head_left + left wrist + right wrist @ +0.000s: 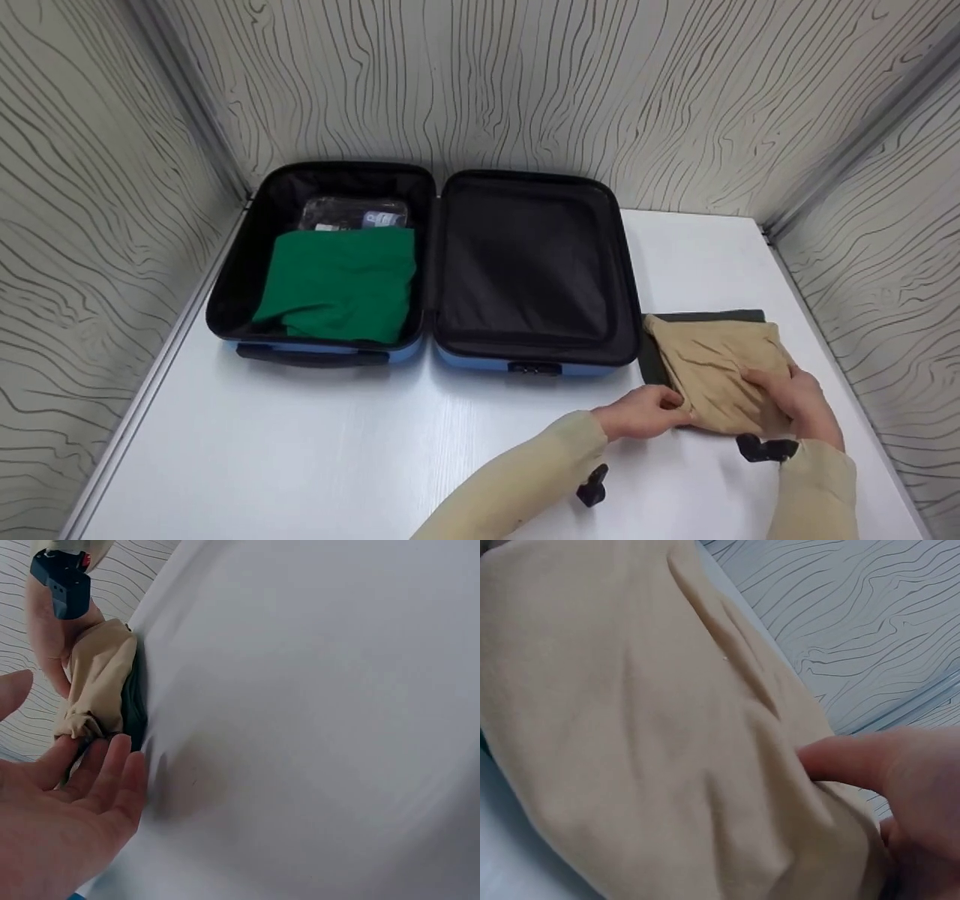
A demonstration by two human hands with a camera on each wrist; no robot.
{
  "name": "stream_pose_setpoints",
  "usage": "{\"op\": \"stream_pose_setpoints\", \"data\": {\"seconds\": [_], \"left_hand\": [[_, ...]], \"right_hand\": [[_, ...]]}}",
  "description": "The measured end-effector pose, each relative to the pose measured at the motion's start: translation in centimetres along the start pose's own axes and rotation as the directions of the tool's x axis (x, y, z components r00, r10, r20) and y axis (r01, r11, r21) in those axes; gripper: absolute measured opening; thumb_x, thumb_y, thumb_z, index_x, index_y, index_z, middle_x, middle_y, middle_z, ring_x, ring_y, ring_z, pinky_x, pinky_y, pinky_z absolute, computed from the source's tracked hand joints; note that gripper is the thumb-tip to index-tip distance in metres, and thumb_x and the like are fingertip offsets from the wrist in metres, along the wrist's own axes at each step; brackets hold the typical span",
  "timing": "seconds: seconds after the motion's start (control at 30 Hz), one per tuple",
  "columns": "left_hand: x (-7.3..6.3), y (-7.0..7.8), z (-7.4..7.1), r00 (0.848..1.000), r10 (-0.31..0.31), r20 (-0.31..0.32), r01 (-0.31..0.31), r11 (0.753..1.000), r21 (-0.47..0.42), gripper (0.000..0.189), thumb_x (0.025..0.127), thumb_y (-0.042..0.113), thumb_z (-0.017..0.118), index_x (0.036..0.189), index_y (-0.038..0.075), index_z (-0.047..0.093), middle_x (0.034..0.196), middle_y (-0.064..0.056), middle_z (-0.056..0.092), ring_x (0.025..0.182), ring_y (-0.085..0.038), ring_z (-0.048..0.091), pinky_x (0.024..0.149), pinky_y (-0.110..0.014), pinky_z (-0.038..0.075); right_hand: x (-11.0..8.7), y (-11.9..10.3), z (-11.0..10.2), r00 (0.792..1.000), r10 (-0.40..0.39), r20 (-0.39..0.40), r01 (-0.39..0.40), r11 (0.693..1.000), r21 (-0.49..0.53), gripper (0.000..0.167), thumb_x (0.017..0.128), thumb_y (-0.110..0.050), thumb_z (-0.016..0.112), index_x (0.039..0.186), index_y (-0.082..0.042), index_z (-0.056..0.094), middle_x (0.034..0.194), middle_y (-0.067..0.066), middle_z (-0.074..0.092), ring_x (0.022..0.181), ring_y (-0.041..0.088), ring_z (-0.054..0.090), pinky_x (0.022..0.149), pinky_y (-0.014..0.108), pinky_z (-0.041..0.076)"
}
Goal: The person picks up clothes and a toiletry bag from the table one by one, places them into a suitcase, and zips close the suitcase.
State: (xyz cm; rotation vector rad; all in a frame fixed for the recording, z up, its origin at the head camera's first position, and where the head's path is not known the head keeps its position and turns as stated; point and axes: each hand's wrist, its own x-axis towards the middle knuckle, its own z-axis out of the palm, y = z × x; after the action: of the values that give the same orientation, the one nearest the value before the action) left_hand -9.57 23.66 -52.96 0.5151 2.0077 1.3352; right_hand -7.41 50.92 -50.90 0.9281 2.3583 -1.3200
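A folded tan garment lies over a dark green folded cloth, whose edges show along the back and left. My right hand grips the tan garment's right side, thumb on top; its other fingers are mostly hidden behind the fabric. At the near left corner is my left hand. In the left wrist view its fingers are nearly straight, their tips against the tan garment's edge, and the thumb stands apart. The right wrist view shows loose creases in the tan fabric beside the right thumb.
An open blue suitcase with black lining lies left of the garments, its right half close beside them. Its left half holds a folded green garment and a clear case. Patterned walls enclose the white table.
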Motion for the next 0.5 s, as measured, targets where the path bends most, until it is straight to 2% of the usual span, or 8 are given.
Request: {"op": "stream_pose_setpoints", "data": {"seconds": [0.1,0.2,0.27,0.33,0.4,0.5], "left_hand": [[-0.09,-0.19,0.13,1.0,0.001,-0.029,-0.003,0.998,-0.065,0.016,0.095,0.027,0.074,0.099,0.013,0.066,0.087,0.006,0.064,0.077,-0.003,0.057,0.073,-0.019,0.047],[-0.18,-0.44,0.29,0.997,-0.001,-0.072,-0.004,0.997,-0.08,0.021,0.093,0.025,0.077,0.086,0.016,0.059,0.074,0.007,0.061,0.064,-0.004,0.053,0.062,-0.019,0.044],[-0.23,-0.5,0.43,0.995,-0.014,-0.102,0.006,0.997,-0.077,0.023,0.092,0.022,0.078,0.084,0.017,0.057,0.071,0.008,0.06,0.06,-0.004,0.052,0.059,-0.019,0.043],[-0.25,-0.51,0.59,0.991,-0.028,-0.134,0.018,0.997,-0.073,0.024,0.089,0.018,0.08,0.085,0.016,0.056,0.07,0.008,0.059,0.059,-0.004,0.052,0.059,-0.018,0.042],[-0.23,-0.47,0.73,0.987,-0.039,-0.157,0.025,0.996,-0.091,0.025,0.087,0.012,0.081,0.09,0.015,0.056,0.07,0.008,0.06,0.059,-0.003,0.053,0.058,-0.018,0.044],[-0.16,-0.39,0.84,0.981,-0.048,-0.186,0.031,0.995,-0.092,0.03,0.084,0.009,0.083,0.098,0.014,0.056,0.072,0.008,0.06,0.062,-0.003,0.054,0.061,-0.018,0.046]], "right_hand": [[-0.29,-0.04,0.12,0.998,-0.039,0.055,0.041,0.999,-0.027,0.106,0.098,-0.047,0.061,0.152,0.019,-0.002,0.152,0.043,0.017,0.131,0.046,0.033,0.109,0.056,0.032],[-0.62,-0.27,0.11,0.993,-0.073,0.087,0.079,0.994,-0.07,0.099,0.099,-0.043,0.062,0.15,0.022,0.007,0.144,0.042,0.029,0.125,0.044,0.042,0.103,0.052,0.04],[-0.81,-0.39,0.02,0.991,-0.093,0.094,0.102,0.989,-0.106,0.095,0.099,-0.044,0.062,0.147,0.023,0.015,0.137,0.04,0.038,0.119,0.041,0.048,0.096,0.049,0.046],[-0.88,-0.34,0.09,0.992,-0.107,0.061,0.114,0.985,-0.131,0.091,0.099,-0.045,0.063,0.142,0.024,0.024,0.131,0.036,0.045,0.114,0.038,0.052,0.092,0.046,0.048],[-0.81,-0.23,0.28,0.991,-0.131,0.004,0.13,0.98,-0.15,0.088,0.099,-0.046,0.063,0.141,0.023,0.029,0.131,0.037,0.046,0.113,0.039,0.052,0.092,0.047,0.047],[-0.47,-0.12,0.71,0.983,-0.148,-0.105,0.131,0.98,-0.148,0.091,0.098,-0.046,0.063,0.15,0.017,0.024,0.145,0.04,0.035,0.123,0.047,0.044,0.101,0.057,0.04]]}}
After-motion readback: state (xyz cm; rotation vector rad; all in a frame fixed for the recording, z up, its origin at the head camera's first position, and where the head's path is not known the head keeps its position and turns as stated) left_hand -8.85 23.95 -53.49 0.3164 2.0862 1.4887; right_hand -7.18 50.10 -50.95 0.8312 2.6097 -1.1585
